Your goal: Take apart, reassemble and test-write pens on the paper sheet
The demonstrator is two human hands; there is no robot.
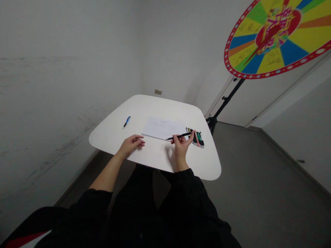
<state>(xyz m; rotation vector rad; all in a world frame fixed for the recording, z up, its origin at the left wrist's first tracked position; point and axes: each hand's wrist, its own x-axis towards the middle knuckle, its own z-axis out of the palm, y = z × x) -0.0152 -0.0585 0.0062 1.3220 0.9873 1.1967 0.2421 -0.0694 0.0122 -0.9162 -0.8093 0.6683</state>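
My right hand holds a black pen between thumb and fingers, over the lower right corner of a white printed sheet. The pen lies nearly level, its tip toward the left. Just beyond that hand, several pens in black, green and pinkish colours lie side by side in a row, partly hidden by my fingers. My left hand rests near the table's front edge, its fingers loosely bent and slightly apart, with nothing in them. Farther up on the left lies a single blue pen with a dark grip.
Everything lies on a white table with rounded corners. Walls rise behind it and to the left. A colourful prize wheel on a black stand is at the right, its legs close to the table's right side.
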